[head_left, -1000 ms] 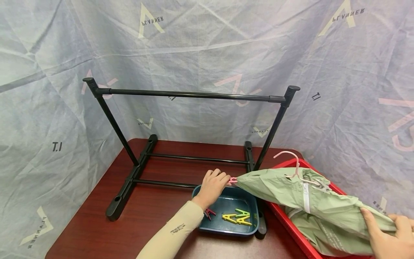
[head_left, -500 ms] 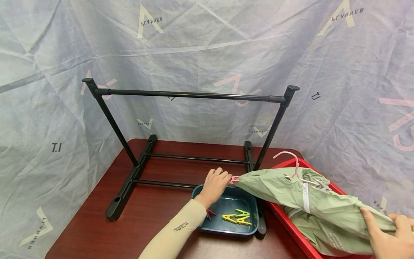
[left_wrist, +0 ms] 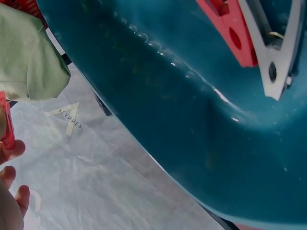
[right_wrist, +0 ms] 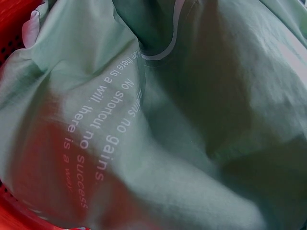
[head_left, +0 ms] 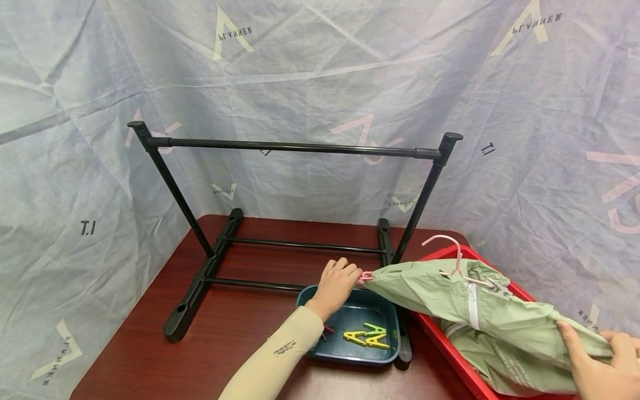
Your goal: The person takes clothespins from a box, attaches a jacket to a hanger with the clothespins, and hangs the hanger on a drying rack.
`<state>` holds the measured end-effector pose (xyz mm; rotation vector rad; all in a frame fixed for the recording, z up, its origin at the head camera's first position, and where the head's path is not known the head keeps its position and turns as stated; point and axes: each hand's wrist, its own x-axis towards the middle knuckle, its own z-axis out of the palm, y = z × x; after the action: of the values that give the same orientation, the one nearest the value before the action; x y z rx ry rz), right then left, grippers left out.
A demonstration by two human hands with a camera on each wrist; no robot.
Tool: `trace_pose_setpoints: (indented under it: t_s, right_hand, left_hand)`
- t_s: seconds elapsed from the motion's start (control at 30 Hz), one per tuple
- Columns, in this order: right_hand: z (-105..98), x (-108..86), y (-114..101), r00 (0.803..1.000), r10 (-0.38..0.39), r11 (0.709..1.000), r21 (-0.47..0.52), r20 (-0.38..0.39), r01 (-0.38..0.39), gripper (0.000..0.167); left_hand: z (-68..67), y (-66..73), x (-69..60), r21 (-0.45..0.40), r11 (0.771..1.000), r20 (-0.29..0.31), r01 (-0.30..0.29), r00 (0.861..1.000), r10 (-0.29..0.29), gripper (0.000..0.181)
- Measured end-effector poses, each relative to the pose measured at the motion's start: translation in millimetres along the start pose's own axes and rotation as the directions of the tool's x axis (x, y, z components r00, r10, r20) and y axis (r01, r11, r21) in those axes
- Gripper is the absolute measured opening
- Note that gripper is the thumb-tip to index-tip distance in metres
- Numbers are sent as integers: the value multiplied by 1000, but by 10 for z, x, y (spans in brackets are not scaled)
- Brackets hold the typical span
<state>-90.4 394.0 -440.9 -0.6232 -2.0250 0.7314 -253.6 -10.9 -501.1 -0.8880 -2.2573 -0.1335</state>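
Head view, lower right: right hand (head_left: 607, 364), thumb and fingers curled around one sleeve end of a light-green, thin-fabric jacket (head_left: 425, 286) with a white zip strip (head_left: 473, 305). At lower centre, a beige printed sleeve (head_left: 272, 355) from the bottom edge up to the left hand (head_left: 336, 286), fingertips drawn narrow in a pinch on a small pink plastic clothespin (head_left: 367, 275). Near mid-frame, just right of the left hand's fingertips: that clothespin, right at the jacket's other cuff; hard to tell any bite on the cloth.

Below the jacket, at lower right, a red perforated plastic basket (head_left: 456, 356), with more green cloth bunched inside. Right of bottom centre, a dark-blue, round-cornered plastic tray (head_left: 360, 314), with one green plastic clothespin (head_left: 375, 329) and two yellow plastic clothespins (head_left: 354, 336) inside. In the left wrist view, upper right, also in the tray: a red plastic clothespin (left_wrist: 235, 36) beside a grey-white one (left_wrist: 273, 52). In the right wrist view, jacket fabric across most of the frame, with white printed lettering.

Farther back in the head view, a pink hanger (head_left: 459, 253), hook up, at the jacket's neckline. Across the centre, a black tubular rack (head_left: 300, 146) on a dark-red, wood-look table (head_left: 150, 344). Farthest, over the upper frame, a wrinkled pale-grey cloth backdrop (head_left: 300, 66).
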Motion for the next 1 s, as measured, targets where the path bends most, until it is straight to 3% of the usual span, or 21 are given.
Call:
trace_pose_setpoints:
  t_s: [0.23,0.43,0.67,0.87,1.0]
  right_hand:
    - [-13,9,-23,999,27,998,-52,33,-26,49]
    - [-18,5,-18,1000,-3,999,-43,19,4,50]
    - [-14,20,-14,1000,-4,999,-51,29,5,49]
    - [-24,31,-40,999,-6,997,-78,47,9,49]
    - [-28,32,-55,999,-3,996,-84,52,7,48]
  left_hand:
    - [24,15,20,-44,999,16,-1,1000,2,17]
    - [32,19,31,-91,996,25,2,1000,0,16]
    - [26,28,55,-21,1000,69,-9,998,11,12]
    - [27,19,89,-21,1000,58,-14,998,15,15]
    - [22,28,115,45,998,76,-37,997,34,11]
